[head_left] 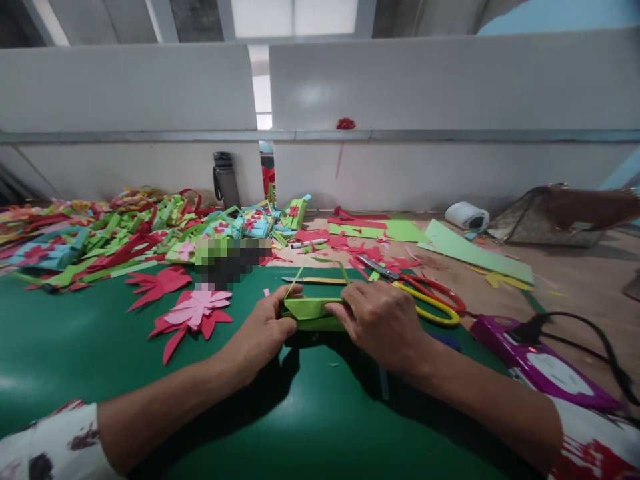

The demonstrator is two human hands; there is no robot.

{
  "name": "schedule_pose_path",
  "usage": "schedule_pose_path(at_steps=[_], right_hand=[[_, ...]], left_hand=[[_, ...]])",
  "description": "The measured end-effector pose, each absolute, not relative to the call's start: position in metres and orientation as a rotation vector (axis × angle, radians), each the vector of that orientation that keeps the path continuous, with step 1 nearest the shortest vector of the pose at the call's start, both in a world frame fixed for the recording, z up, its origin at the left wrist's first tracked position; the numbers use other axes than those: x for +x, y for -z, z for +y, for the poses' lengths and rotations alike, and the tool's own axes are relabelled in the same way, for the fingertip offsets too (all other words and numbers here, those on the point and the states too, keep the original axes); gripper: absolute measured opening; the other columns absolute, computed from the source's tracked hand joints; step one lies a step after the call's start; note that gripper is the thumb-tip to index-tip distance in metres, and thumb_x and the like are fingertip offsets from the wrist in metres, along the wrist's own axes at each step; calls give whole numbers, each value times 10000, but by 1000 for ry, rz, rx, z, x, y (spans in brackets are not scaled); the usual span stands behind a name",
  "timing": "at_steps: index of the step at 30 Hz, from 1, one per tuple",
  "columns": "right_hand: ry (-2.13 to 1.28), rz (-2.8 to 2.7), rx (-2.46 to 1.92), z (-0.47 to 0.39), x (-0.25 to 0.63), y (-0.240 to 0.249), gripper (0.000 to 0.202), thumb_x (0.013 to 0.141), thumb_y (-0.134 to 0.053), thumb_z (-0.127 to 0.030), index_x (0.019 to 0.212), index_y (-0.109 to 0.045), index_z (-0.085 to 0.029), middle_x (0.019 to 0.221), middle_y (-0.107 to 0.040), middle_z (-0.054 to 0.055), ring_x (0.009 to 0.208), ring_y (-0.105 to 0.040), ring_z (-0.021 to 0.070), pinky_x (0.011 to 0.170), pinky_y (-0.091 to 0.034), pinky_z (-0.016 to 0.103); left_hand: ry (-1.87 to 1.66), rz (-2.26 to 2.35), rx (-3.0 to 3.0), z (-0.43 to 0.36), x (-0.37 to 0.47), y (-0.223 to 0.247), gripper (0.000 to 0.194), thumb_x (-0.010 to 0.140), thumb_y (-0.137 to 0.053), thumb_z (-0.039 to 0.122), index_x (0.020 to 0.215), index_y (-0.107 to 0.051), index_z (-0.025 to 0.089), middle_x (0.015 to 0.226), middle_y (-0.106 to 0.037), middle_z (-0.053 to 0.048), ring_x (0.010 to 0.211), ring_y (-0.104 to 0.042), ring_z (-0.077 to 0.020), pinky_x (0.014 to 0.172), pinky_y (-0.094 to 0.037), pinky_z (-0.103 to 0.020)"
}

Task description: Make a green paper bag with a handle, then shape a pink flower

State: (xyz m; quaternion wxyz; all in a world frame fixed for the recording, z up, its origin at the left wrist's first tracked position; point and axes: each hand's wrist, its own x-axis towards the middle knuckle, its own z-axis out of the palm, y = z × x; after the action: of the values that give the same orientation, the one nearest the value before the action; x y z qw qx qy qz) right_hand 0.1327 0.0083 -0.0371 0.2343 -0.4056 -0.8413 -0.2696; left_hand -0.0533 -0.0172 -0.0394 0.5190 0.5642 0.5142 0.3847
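Note:
Between my two hands is a small bright green paper bag (314,308) with a thin strip handle looping up at its top. My left hand (274,320) pinches its left end, thumb in front and fingers behind. At the right end, my right hand (383,323) is closed on the bag with the thumb on its near face. The bag is held just above the green mat (320,413). Scissors (425,293) with red and yellow handles lie beyond my right hand. A yellow cutter knife (320,281) lies behind the bag.
Red and pink paper flowers (193,313) lie to the left. Finished-looking green and blue paper bags (53,248) pile up behind them. On the right are a purple power strip (545,363), light green sheets (475,250), a white roll (467,216) and a handbag (560,217). A dark bottle (227,180) stands at the back.

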Motion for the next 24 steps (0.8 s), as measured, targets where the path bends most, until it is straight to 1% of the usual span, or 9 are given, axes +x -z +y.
schedule_pose_path(at_steps=[5, 7, 10, 12, 14, 16, 20, 22, 24], right_hand=[[853, -2348, -994, 5, 133, 35, 256, 845, -515, -290, 629, -583, -171, 630, -607, 48, 590, -537, 187, 586, -278, 312], [884, -2359, -959, 3, 133, 35, 246, 850, -507, -268, 639, -590, -172, 631, -605, 49, 584, -533, 188, 582, -284, 315], [894, -2376, -933, 1, 133, 36, 218, 850, -499, -216, 668, -609, -170, 649, -615, 55, 577, -534, 182, 566, -301, 310], [890, -2409, -922, 0, 134, 38, 159, 831, -502, -154, 738, -631, -161, 722, -643, 75, 605, -552, 188, 557, -326, 303], [894, -2458, -886, -1, 136, 39, 163, 809, -492, -92, 845, -642, -141, 826, -662, 109, 660, -578, 208, 552, -363, 299], [903, -2507, -824, -1, 138, 40, 211, 817, -471, -82, 950, -632, -114, 930, -659, 151, 723, -597, 235, 560, -405, 306], [912, -2599, -752, -2, 145, 42, 311, 875, -459, -232, 1122, -569, -78, 1122, -587, 234, 854, -597, 294, 613, -471, 361], [927, -2630, -754, -2, 149, 42, 360, 870, -451, -199, 1204, -514, -80, 1166, -553, 258, 875, -597, 307, 614, -482, 376], [934, -2646, -743, -2, 151, 42, 400, 844, -415, -96, 1237, -491, -98, 1153, -559, 262, 844, -610, 295, 601, -484, 375]], left_hand=[[-920, 1221, 1347, -17, -54, 37, 548, 663, -478, 86, 1206, -439, 154, 986, -590, -67, 925, -526, -198, 736, -391, -264], [-921, 1210, 1326, -16, -54, 37, 552, 661, -495, 82, 1203, -435, 161, 1022, -586, -62, 937, -526, -190, 771, -392, -267], [-963, 1156, 1286, -15, -55, 37, 471, 698, -539, 160, 1164, -467, 178, 1097, -566, -63, 978, -521, -187, 816, -392, -267], [-991, 1156, 1279, -15, -56, 38, 395, 742, -546, 263, 1125, -504, 175, 1104, -565, -69, 978, -519, -191, 821, -387, -272], [-993, 1201, 1294, -15, -55, 38, 373, 762, -537, 312, 1101, -529, 156, 1066, -581, -76, 957, -519, -197, 810, -379, -276], [-979, 1246, 1303, -15, -55, 38, 361, 762, -537, 290, 1088, -537, 135, 1016, -593, -79, 924, -519, -196, 790, -373, -272], [-971, 1230, 1326, -14, -56, 36, 319, 774, -519, 277, 1050, -538, 117, 941, -588, -75, 816, -519, -174, 708, -380, -256], [-959, 1233, 1373, -13, -58, 36, 302, 775, -523, 283, 1028, -555, 121, 902, -593, -65, 787, -518, -171, 679, -380, -250], [-929, 1242, 1420, -12, -61, 35, 296, 771, -534, 287, 1018, -577, 130, 881, -606, -54, 785, -522, -174, 676, -383, -249]])
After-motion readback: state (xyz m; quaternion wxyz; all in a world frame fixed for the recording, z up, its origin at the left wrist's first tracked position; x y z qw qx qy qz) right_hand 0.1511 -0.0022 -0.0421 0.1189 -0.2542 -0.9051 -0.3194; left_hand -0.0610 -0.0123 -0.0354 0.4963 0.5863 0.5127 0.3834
